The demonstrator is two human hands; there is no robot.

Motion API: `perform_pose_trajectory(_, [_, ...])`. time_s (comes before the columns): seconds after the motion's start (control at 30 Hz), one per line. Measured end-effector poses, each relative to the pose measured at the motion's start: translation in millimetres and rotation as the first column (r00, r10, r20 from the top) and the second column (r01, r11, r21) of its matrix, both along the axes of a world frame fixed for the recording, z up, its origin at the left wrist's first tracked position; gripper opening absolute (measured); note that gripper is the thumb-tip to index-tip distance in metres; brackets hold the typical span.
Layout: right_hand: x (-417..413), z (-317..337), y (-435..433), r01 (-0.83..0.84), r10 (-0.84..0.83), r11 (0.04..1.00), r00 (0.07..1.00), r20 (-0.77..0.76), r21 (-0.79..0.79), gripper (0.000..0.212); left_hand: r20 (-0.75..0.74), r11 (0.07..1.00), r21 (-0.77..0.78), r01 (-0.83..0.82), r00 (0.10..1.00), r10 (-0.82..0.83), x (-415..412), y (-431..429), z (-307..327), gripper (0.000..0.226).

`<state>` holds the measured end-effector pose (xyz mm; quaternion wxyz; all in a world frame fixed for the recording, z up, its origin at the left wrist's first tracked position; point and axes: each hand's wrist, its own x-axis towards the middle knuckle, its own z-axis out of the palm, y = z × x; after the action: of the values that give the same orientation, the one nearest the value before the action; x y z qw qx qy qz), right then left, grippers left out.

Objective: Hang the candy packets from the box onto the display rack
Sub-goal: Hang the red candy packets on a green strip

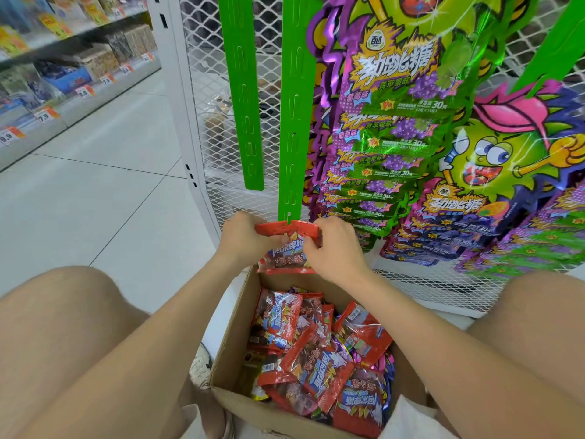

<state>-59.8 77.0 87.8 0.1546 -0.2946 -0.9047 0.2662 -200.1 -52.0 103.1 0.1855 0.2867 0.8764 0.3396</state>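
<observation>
A red candy packet (286, 248) is held up at the bottom end of a green hanging strip (292, 134). My left hand (245, 239) pinches its top left corner, and my right hand (332, 248) grips its right side. The packet's top edge meets the strip's lowest hook. Below my hands stands an open cardboard box (235, 327) holding several more red packets (316, 353). A second, shorter green strip (243, 90) hangs empty to the left.
Purple and green candy bags (389, 128) hang in rows to the right on a white mesh rack (228, 147). Store shelves with price tags (63, 83) line the far left across a tiled floor. My bare knees flank the box.
</observation>
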Motion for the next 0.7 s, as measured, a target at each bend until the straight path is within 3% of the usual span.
perform_pose_trajectory(0.17, [2.9,-0.7,-4.0,-0.004,-0.004,0.966,1.0,-0.03,-0.257,0.044,0.353,0.993,0.07,-0.092,0.934,0.062,5.3,-1.7,6.2,0.016])
perform_pose_trajectory(0.33, [4.3,-5.9,0.9,0.051,-0.062,0.84,0.998,-0.002,-0.54,0.041,0.533,0.996,0.037,-0.083,0.845,0.05,8.4,-1.8,7.5,0.023])
perform_pose_trajectory(0.5, [3.3,-9.0,-1.3,0.089,-0.103,0.767,0.995,0.015,-0.636,0.031,0.525,0.996,0.089,-0.017,0.85,-0.033,13.1,-3.1,6.2,0.006])
perform_pose_trajectory(0.6, [3.0,-10.1,-5.3,0.098,-0.14,0.714,0.99,-0.005,-0.693,0.034,0.456,0.995,0.096,0.0,0.889,-0.044,13.6,-4.3,3.1,0.005])
perform_pose_trajectory(0.7, [7.9,-5.0,-8.8,0.069,-0.149,0.659,0.988,-0.039,-0.749,0.02,0.442,0.996,0.087,0.01,0.896,-0.047,12.9,-5.9,3.4,0.005])
